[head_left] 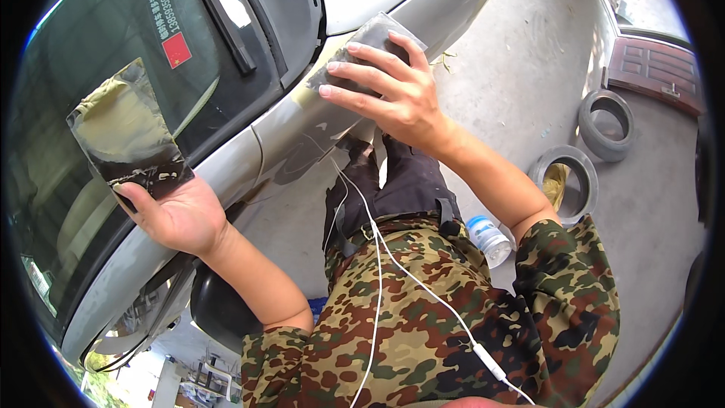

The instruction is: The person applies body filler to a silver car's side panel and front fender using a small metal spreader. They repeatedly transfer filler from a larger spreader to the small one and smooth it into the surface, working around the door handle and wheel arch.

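Note:
My left hand (177, 215) holds up a dark flat board (162, 175) by its lower end, thumb across its face. A thick smear of yellowish-grey putty (121, 117) covers most of that board. In front of the windshield, my right hand (408, 102) presses a grey, flat rectangular spreader (377, 29) against the silver car fender (453, 7), fingers spread over its upper face. Yellowish filler (330, 47) shows on the bodywork beside the spreader's edge. Below my fingers the silver paint has dull grey patches (298, 162).
The windshield (106, 23) with a wiper (219, 15) fills the left; a black side mirror (219, 298) is below. Two tyres (627, 132) lie on the concrete floor at right, near a clear plastic bottle (489, 243) and a brown door (653, 68). A white earphone cable (408, 261) hangs over my shirt.

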Motion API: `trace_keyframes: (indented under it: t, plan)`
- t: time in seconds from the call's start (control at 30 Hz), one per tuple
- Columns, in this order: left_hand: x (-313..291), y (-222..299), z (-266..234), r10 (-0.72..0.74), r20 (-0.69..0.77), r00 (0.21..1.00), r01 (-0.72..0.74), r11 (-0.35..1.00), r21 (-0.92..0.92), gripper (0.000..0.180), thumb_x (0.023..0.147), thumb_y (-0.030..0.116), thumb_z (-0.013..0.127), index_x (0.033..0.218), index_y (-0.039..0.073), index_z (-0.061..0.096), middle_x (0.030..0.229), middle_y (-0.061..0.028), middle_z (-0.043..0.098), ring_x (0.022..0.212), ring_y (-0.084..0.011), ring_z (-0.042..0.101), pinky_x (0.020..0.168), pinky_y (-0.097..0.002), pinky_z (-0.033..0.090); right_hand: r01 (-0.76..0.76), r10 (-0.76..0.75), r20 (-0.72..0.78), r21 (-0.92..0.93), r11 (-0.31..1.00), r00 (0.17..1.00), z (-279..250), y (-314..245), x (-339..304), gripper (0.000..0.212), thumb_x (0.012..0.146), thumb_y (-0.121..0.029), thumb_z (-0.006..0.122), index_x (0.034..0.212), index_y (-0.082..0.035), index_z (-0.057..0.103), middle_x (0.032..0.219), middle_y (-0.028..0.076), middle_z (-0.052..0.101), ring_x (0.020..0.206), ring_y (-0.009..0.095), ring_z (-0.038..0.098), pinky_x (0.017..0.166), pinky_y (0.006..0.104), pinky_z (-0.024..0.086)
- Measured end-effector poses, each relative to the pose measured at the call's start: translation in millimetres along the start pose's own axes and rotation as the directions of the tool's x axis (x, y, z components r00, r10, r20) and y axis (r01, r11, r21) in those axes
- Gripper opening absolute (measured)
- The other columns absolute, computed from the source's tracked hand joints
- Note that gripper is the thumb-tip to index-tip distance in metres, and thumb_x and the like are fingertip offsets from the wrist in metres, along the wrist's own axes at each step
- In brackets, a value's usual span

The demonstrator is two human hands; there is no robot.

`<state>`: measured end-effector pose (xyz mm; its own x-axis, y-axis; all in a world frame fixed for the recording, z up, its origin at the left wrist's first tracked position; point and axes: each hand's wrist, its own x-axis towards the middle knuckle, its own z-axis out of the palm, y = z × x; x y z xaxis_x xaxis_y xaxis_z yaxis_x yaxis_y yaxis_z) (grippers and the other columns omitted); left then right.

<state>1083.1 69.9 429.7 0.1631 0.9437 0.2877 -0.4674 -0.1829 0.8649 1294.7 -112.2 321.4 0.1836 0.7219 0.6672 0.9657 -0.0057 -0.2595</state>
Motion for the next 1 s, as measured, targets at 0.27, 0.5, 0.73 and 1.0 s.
trace_keyframes:
  t: [0.27,0.5,0.73,1.0]
  plan:
    - [0.5,0.2,0.3,-0.002,-0.004,1.000,0.002,1.000,-0.013,0.046,0.110,0.028,0.052,0.146,-0.002,0.053,0.149,-0.0116,0.057,0.135,-0.0245,0.055,0.118,-0.0411,0.039,0.060,-0.062,0.057,0.037,0.997,0.996,7.6,-5.7,7.6,0.037,0.091,-0.023,0.066,0.125,-0.035,0.072,0.130,-0.008,0.069,0.126,0.017,0.062,0.112,0.0523,0.040]
    - [0.1,0.7,-0.8,0.007,0.007,1.000,-0.007,1.000,-0.016,0.046,0.110,0.029,0.052,0.146,-0.001,0.054,0.148,-0.0117,0.057,0.135,-0.0240,0.055,0.117,-0.0409,0.040,0.108,-0.113,0.068,0.064,0.992,0.991,8.1,-1.8,12.5,0.037,0.090,-0.025,0.067,0.125,-0.038,0.071,0.131,-0.008,0.067,0.126,0.017,0.062,0.109,0.0533,0.042]
    - [-1.0,0.1,-2.8,0.008,0.000,1.000,-0.008,1.000,-0.008,0.046,0.110,0.029,0.053,0.145,0.000,0.054,0.147,-0.0106,0.058,0.133,-0.0231,0.056,0.116,-0.0406,0.040,0.099,-0.111,0.175,0.076,0.992,0.978,5.1,3.3,14.7,0.040,0.088,-0.023,0.068,0.124,-0.040,0.071,0.130,-0.010,0.066,0.125,0.016,0.062,0.110,0.0578,0.042]
    - [-3.2,-0.6,-9.0,0.011,0.019,1.000,-0.010,1.000,-0.027,0.045,0.111,0.029,0.052,0.145,0.000,0.055,0.147,-0.0106,0.058,0.133,-0.0234,0.056,0.117,-0.0410,0.040,0.080,-0.093,0.181,0.077,0.994,0.979,7.7,-0.9,6.2,0.042,0.088,-0.022,0.067,0.125,-0.041,0.071,0.131,-0.011,0.066,0.124,0.015,0.061,0.110,0.0604,0.041]
